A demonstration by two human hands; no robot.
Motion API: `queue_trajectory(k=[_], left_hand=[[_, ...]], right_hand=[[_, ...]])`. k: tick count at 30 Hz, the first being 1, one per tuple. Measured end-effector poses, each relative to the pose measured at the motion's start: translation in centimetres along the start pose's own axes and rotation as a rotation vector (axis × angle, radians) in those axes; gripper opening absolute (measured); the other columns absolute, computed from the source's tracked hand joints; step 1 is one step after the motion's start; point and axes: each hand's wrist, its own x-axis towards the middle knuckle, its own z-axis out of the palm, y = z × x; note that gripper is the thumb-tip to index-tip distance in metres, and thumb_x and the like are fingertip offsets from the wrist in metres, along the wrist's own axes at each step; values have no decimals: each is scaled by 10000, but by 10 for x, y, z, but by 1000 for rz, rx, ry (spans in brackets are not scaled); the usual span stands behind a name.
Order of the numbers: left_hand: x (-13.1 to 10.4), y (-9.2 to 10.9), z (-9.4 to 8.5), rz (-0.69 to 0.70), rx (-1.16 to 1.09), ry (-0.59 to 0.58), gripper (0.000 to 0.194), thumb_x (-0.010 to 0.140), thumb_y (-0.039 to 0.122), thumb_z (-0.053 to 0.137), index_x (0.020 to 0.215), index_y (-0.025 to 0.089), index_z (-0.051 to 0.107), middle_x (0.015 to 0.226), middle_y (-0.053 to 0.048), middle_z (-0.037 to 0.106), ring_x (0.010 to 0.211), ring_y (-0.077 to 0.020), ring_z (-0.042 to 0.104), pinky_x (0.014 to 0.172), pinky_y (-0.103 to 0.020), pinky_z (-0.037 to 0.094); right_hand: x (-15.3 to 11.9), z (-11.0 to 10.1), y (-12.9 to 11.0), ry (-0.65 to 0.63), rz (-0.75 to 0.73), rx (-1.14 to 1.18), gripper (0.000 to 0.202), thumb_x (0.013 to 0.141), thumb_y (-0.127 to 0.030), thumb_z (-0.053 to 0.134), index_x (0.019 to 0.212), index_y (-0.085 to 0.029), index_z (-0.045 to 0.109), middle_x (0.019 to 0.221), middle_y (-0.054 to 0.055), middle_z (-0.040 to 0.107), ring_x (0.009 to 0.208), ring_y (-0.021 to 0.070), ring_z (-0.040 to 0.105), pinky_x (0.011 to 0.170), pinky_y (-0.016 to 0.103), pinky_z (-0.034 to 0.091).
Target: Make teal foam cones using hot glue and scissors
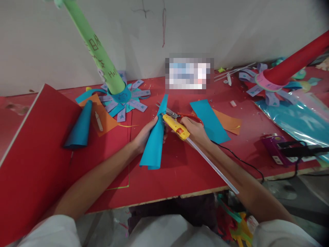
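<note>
My left hand (146, 136) is closed round a rolled blue paper cone (154, 147), whose narrow end points away from me. Beside its upper part, my right hand (193, 130) holds red-handled scissors (190, 116), with the blades at the cone. A yellow glue gun (176, 127) lies along the same hand, its tip near the cone and a long clear glue stick (213, 165) sticking out behind. Blue paper (211, 121) lies to the right, over orange paper (231, 122). Another blue cone (81, 128) stands at the left.
A green tube (96, 51) with paper petals rises at the back left, a red tube (298, 63) at the right. A large red board (38, 154) leans at the left. A purple power box (277, 149) with cables sits near the table's right front edge (205, 192).
</note>
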Motion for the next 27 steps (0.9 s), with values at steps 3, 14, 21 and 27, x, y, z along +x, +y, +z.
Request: queue_trajectory(k=[3,14,21,27], left_hand=[[0,0,0,-5,0,4,520,1025,615,555,951,123,706,821,-72,698,571,-137,637,530,-258,557],[1,-1,-1,18,27,-7,507,1015,611,576,944,125,705,837,-58,685,556,-118,611,500,-237,539],[1,-1,0,26,25,3,513,997,638,598,946,135,687,826,-49,681,541,-115,595,502,-245,533],[2,-1,-1,32,25,-15,537,1006,655,577,930,134,681,828,-54,681,557,-121,609,515,-251,531]], right_hand=[[0,0,0,2,4,1,177,993,-315,631,891,-236,511,842,31,651,723,182,599,609,288,296],[0,-1,-2,18,39,55,281,966,-314,638,819,-246,409,777,3,582,661,156,508,604,294,275],[1,-2,-4,30,66,43,333,947,-359,641,789,-248,369,731,-5,555,625,144,475,595,290,277],[2,-6,-7,30,70,68,349,983,-415,598,789,-254,356,741,2,570,640,153,494,616,285,329]])
